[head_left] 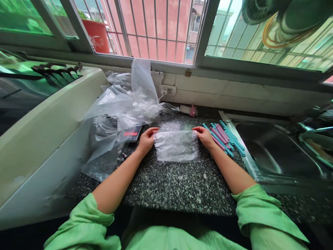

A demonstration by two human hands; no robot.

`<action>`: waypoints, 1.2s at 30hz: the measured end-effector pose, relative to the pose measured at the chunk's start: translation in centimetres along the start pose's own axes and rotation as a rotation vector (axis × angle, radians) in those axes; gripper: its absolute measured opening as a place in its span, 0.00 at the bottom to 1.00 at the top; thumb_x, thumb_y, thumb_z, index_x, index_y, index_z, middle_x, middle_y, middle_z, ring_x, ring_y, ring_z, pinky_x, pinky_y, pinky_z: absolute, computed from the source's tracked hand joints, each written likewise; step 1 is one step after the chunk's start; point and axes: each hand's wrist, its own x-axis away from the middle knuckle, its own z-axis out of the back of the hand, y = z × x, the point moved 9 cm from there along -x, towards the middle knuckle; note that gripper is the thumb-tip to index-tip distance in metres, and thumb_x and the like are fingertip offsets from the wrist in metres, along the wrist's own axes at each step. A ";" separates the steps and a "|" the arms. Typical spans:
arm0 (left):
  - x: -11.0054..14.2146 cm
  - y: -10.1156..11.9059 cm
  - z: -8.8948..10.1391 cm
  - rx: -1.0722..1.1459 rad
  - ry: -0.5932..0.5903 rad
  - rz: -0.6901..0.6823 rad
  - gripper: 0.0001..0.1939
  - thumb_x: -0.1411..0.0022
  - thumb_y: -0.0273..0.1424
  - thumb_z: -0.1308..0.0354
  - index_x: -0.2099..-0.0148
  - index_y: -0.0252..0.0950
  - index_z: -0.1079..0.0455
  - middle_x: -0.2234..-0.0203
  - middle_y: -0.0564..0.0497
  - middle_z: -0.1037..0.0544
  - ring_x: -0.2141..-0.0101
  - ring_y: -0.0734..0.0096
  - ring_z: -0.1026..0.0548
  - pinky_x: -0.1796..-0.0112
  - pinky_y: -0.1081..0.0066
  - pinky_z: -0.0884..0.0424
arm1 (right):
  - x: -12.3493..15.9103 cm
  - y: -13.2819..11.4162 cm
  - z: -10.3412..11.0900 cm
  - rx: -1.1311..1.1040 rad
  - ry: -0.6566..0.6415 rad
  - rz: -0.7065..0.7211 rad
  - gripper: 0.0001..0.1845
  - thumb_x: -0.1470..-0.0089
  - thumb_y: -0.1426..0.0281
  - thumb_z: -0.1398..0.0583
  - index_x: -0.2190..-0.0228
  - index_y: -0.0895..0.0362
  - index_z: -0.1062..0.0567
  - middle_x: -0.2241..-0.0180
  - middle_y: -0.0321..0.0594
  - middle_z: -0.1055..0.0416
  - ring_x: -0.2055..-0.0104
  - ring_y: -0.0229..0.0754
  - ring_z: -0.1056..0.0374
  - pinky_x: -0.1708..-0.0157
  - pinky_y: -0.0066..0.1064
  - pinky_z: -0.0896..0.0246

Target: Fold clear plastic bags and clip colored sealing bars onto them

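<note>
In the head view, a clear, crinkled, rectangular piece of thin plastic film (pixel 177 148) is stretched between the two hands, above a black-and-white speckled stone worktop (pixel 179 187). The left hand (pixel 147 139) pinches the film's upper left corner between thumb and fingers; the right hand (pixel 205 137) pinches its upper right corner, so the hands stand apart at either end of its top edge. Right of the film lie long, thin turquoise and mauve strips (pixel 221 135), and farther right a stainless-steel sink (pixel 283 152). Left of and beyond the film is a heap of translucent plastic bags (pixel 132 104).
</note>
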 end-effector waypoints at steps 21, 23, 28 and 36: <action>-4.1 1.0 -9.7 -0.466 -0.428 -0.014 0.08 0.65 0.28 0.35 0.76 0.38 0.28 0.78 0.51 0.24 0.72 0.65 0.29 0.66 0.69 0.34 | -0.7 -1.0 -0.7 0.018 -0.085 0.045 0.10 0.63 0.66 0.41 0.74 0.58 0.27 0.74 0.36 0.28 0.70 0.38 0.34 0.66 0.32 0.38; -4.7 -0.2 -10.7 -0.430 -0.477 0.090 0.06 0.68 0.26 0.36 0.82 0.37 0.30 0.86 0.54 0.28 0.79 0.70 0.33 0.73 0.72 0.37 | -0.8 -0.6 -0.5 0.042 -0.062 0.040 0.11 0.62 0.67 0.41 0.73 0.58 0.27 0.72 0.37 0.27 0.69 0.38 0.33 0.64 0.32 0.38; -4.8 -0.8 -9.1 -0.319 -0.375 0.151 0.05 0.63 0.26 0.40 0.84 0.34 0.34 0.90 0.57 0.34 0.84 0.78 0.39 0.79 0.76 0.43 | -1.3 0.4 -0.2 0.102 -0.028 -0.015 0.14 0.55 0.63 0.46 0.70 0.58 0.28 0.72 0.39 0.27 0.71 0.37 0.34 0.70 0.29 0.39; -1.7 -1.5 -3.8 -0.007 -0.082 0.308 0.07 0.56 0.32 0.44 0.76 0.35 0.40 0.85 0.56 0.31 0.84 0.74 0.31 0.81 0.74 0.36 | -1.0 0.5 -1.1 0.225 -0.075 -0.071 0.24 0.54 0.50 0.46 0.82 0.58 0.29 0.82 0.37 0.31 0.78 0.36 0.39 0.76 0.27 0.45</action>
